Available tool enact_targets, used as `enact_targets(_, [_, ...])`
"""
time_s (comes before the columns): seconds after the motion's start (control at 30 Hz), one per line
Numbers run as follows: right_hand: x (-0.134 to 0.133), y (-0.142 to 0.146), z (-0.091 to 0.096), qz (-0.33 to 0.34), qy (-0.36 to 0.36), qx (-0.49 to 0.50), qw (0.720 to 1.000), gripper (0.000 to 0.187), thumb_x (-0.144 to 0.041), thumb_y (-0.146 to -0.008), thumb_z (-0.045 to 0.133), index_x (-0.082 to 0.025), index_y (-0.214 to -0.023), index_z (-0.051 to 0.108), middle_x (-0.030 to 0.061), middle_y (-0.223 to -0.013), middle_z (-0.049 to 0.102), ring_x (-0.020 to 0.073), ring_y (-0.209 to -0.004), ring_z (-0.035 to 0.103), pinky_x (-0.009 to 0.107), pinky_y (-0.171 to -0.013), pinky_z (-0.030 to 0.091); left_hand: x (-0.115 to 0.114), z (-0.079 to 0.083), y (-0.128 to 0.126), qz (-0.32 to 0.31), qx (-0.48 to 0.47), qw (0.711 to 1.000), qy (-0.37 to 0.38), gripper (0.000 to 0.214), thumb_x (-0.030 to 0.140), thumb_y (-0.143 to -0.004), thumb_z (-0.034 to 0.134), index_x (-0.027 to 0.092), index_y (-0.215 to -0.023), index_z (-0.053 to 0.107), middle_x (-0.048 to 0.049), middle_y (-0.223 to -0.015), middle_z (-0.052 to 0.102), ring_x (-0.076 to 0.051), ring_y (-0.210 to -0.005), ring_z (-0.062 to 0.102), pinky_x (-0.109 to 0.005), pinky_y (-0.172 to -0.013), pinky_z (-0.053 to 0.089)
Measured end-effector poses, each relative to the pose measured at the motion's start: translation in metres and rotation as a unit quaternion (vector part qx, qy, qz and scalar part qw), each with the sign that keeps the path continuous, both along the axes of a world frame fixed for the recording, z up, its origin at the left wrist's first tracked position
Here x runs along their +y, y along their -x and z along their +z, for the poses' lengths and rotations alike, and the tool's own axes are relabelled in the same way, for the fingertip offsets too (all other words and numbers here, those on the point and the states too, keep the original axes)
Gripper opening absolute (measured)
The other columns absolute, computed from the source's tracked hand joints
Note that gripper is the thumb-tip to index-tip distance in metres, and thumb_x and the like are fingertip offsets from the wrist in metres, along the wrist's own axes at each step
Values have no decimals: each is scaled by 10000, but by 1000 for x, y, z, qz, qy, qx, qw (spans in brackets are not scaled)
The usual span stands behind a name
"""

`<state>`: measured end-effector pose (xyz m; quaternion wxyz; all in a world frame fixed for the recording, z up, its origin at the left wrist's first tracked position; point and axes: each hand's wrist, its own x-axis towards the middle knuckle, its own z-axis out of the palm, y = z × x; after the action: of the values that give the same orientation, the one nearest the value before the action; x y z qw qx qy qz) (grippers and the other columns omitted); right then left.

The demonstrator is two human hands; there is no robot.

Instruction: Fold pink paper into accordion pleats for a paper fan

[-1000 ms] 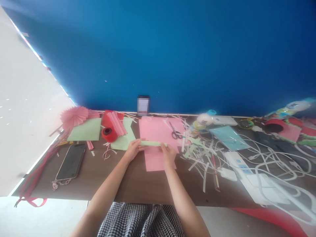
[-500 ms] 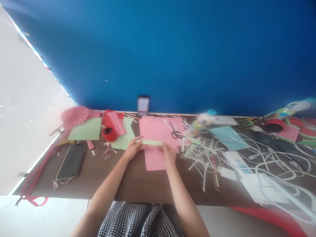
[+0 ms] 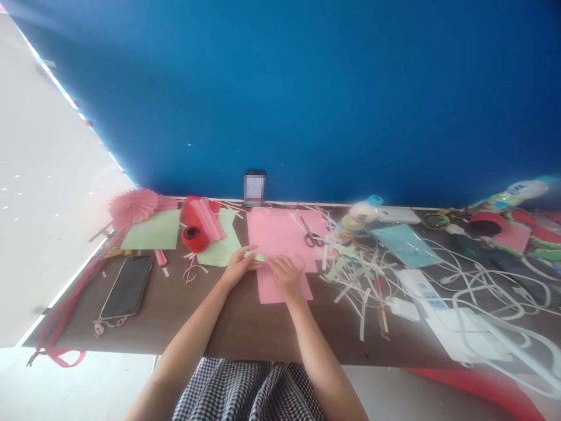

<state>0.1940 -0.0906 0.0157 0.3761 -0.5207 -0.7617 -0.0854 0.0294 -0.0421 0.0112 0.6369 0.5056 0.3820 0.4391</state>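
Note:
A folded pale green paper strip [image 3: 255,256] lies between my two hands, over pink paper sheets [image 3: 276,231]. My left hand [image 3: 238,266] is closed on the strip's left end, thumb on top. Over its right part lies my right hand [image 3: 284,273], fingers bent and reaching toward the left hand, touching the strip and hiding much of it. Scissors [image 3: 312,235] with dark handles rest on the pink paper, up and to the right of my right hand. Left of my left hand are a green sheet [image 3: 219,252] and a red tape roll [image 3: 194,238].
At the left lie a phone [image 3: 127,286] and a pink paper fan [image 3: 134,207]. On the right are paper scraps [image 3: 350,263], a glue bottle [image 3: 362,213], a white power strip [image 3: 432,301] and tangled cables. A blue wall [image 3: 280,105] stands behind the table.
My right hand has moved left along the green strip, from its right end to close beside my left hand. The left hand stays at the strip's left end.

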Motion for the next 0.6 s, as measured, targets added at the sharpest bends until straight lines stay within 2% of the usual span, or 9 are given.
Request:
enact_targets(0.07, [1, 1, -1, 15, 8, 15, 1000, 249, -97, -840, 424, -247, -911, 609, -19, -818, 674, 135, -828, 574, 448, -1004, 162, -2, 1, 0, 37, 80, 989, -117, 426, 375, -788, 537, 196, -1172, 492, -112, -1195, 529, -240, -1123, 489, -415, -921, 417])
enact_targets(0.1, [1, 1, -2, 24, 14, 23, 999, 248, -91, -836, 419, -239, -889, 611, -20, -788, 672, 130, -788, 573, 441, -998, 176, -2, 1, 1, 50, 123, 974, -183, 431, 367, -768, 566, 207, -1163, 506, -110, -1267, 472, -248, -1191, 418, -425, -960, 374])
enact_targets(0.17, [2, -1, -2, 42, 24, 35, 998, 251, -81, -830, 409, -226, -854, 612, -16, -761, 668, 127, -754, 566, 426, -986, 201, -3, 1, 1, 40, 197, 936, -288, 384, 337, -745, 602, 205, -1104, 561, -99, -1247, 500, -249, -1233, 359, -440, -1001, 313])
enact_targets(0.23, [1, -2, -1, 47, 35, 38, 998, 245, -82, -830, 406, -219, -838, 609, -12, -759, 665, 129, -748, 561, 420, -980, 211, -2, 1, 1, 2, 244, 907, -343, 247, 308, -780, 565, 197, -993, 626, -84, -1070, 621, -235, -1163, 443, -438, -976, 335])
enact_targets(0.3, [0, -2, 0, 49, 45, 32, 997, 232, -94, -836, 406, -217, -843, 603, -8, -767, 662, 131, -748, 555, 421, -979, 209, -3, 1, 0, -19, 268, 892, -364, 198, 288, -826, 500, 192, -894, 658, -69, -916, 671, -212, -1024, 544, -401, -903, 398])
enact_targets(0.4, [-1, -2, 4, 55, 66, 6, 996, 217, -120, -846, 400, -210, -828, 596, 1, -751, 648, 137, -753, 543, 407, -960, 233, -4, 4, 1, -39, 279, 883, -375, 221, 288, -842, 471, 182, -844, 664, -64, -856, 674, -175, -842, 593, -333, -789, 448])
enact_targets(0.6, [-1, -13, 15, 84, 114, -82, 987, 233, -161, -827, 415, -193, -664, 577, 4, -617, 597, 132, -633, 512, 327, -816, 332, -4, 7, 0, -89, 262, 887, -369, 232, 300, -836, 479, 170, -801, 668, -63, -811, 675, -161, -794, 591, -292, -751, 443])
